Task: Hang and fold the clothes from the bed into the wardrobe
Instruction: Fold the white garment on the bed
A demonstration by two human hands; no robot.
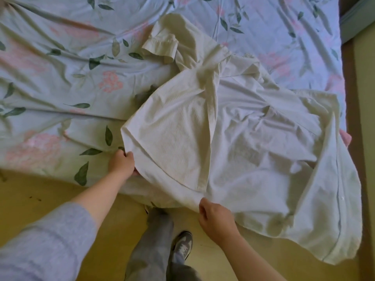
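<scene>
The bed [60, 78] fills the upper frame; I see a white shirt [233, 128] crumpled centre-right, unfolded, so I judge most remains. My left hand [121, 163] and right hand [215, 219], lower centre, have fingers curled onto its near hem.

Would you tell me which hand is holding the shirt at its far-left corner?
The left hand: it grips the leftmost corner of the white shirt over the floral sheet, while the right hand holds the hem nearer the middle.
</scene>
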